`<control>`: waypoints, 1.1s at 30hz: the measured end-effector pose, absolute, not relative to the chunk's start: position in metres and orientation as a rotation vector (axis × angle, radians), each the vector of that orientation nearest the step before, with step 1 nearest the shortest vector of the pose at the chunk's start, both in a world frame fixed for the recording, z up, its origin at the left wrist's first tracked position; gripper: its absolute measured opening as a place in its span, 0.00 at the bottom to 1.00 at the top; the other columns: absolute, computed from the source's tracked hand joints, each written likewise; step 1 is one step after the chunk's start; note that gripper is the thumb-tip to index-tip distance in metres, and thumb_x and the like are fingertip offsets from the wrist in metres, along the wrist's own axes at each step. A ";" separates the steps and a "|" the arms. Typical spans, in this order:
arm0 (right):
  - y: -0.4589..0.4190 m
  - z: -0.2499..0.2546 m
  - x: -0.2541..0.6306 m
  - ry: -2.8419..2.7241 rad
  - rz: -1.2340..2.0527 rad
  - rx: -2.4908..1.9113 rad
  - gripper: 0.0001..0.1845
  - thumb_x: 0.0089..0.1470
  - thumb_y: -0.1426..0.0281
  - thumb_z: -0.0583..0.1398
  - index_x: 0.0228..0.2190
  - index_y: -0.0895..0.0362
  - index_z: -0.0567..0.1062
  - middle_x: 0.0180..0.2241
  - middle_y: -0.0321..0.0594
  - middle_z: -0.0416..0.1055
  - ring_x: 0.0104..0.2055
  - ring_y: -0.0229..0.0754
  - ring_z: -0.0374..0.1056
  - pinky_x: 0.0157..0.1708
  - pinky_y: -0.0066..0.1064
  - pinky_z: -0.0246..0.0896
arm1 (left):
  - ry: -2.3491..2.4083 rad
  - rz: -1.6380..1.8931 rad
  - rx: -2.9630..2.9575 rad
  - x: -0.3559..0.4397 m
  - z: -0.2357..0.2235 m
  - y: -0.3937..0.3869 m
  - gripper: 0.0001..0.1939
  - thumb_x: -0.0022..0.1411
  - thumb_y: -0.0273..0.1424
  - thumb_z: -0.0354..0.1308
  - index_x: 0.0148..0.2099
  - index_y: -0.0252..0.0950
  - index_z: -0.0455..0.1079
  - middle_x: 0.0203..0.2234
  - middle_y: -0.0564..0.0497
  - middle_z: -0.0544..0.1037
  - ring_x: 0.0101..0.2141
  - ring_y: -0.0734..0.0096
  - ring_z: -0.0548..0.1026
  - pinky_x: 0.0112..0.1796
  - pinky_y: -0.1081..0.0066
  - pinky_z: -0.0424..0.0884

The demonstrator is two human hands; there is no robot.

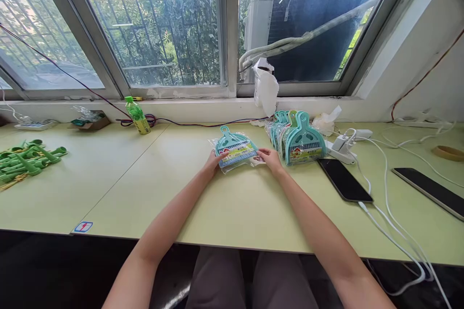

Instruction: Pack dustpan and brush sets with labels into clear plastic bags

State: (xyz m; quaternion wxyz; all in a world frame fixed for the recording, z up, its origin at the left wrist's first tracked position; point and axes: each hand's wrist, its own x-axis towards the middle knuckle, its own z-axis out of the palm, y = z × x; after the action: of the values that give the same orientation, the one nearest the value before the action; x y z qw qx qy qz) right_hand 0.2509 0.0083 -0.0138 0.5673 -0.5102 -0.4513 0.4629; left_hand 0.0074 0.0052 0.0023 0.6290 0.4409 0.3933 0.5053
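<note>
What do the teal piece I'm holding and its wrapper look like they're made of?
The teal piece looks like smooth, molded plastic, probably, given its even color and rounded outline. The wrapper seems to be thin, glossy plastic film: it's clear, crinkled and catches light.

Single view, head-worn, shot from above the front edge of the desk (239,207), facing forward and down. Wide angle; desk runs out of frame left and right. Window (181,29) past back edge, straight ahead. Legs (217,280) directly below, close. Left hand (213,160) and right hand (271,158) mid-distance, near centre.
</note>
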 end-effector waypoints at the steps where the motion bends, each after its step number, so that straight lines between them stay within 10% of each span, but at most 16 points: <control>1: 0.008 -0.013 0.252 -1.038 1.100 -1.209 0.08 0.45 0.72 0.67 0.31 0.58 0.76 0.29 0.40 0.78 0.26 0.42 0.75 0.30 0.31 0.73 | 0.884 1.127 1.055 0.007 0.003 0.004 0.33 0.41 0.30 0.72 0.50 0.36 0.64 0.44 0.41 0.76 0.42 0.56 0.77 0.46 0.55 0.73; 12: 0.002 -0.001 0.249 -1.057 1.137 -1.208 0.11 0.43 0.72 0.69 0.31 0.59 0.75 0.26 0.39 0.77 0.27 0.40 0.75 0.31 0.29 0.73 | 0.826 0.962 1.133 -0.008 0.014 0.000 0.41 0.34 0.20 0.72 0.52 0.37 0.62 0.46 0.42 0.75 0.50 0.52 0.73 0.53 0.53 0.68; 19: -0.013 0.009 0.256 -1.304 1.298 -1.034 0.30 0.53 0.58 0.61 0.57 0.47 0.64 0.37 0.36 0.77 0.33 0.39 0.75 0.38 0.32 0.72 | 0.796 0.951 1.132 -0.019 0.015 0.004 0.35 0.36 0.21 0.71 0.49 0.36 0.65 0.44 0.42 0.76 0.46 0.55 0.76 0.46 0.61 0.75; 25: -0.017 0.013 0.256 -1.563 1.193 -0.936 0.40 0.48 0.70 0.63 0.61 0.43 0.59 0.48 0.38 0.72 0.45 0.42 0.72 0.47 0.37 0.68 | 0.806 0.955 1.108 -0.023 0.014 0.005 0.35 0.36 0.19 0.70 0.49 0.37 0.66 0.44 0.43 0.76 0.43 0.57 0.77 0.42 0.64 0.77; 33: -0.005 -0.001 0.251 -1.774 0.738 -1.006 0.13 0.53 0.64 0.60 0.40 0.49 0.80 0.52 0.42 0.68 0.52 0.47 0.66 0.51 0.39 0.63 | 0.806 0.912 1.122 -0.024 0.014 0.005 0.38 0.36 0.20 0.70 0.52 0.36 0.64 0.46 0.40 0.75 0.42 0.55 0.77 0.34 0.69 0.78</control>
State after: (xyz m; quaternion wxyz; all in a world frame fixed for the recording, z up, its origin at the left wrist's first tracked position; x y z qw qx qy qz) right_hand 0.2512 -0.0055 -0.0011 0.4676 -0.4100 -0.7230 0.3009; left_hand -0.0236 0.0051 0.0145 0.6767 0.4990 0.3586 0.4056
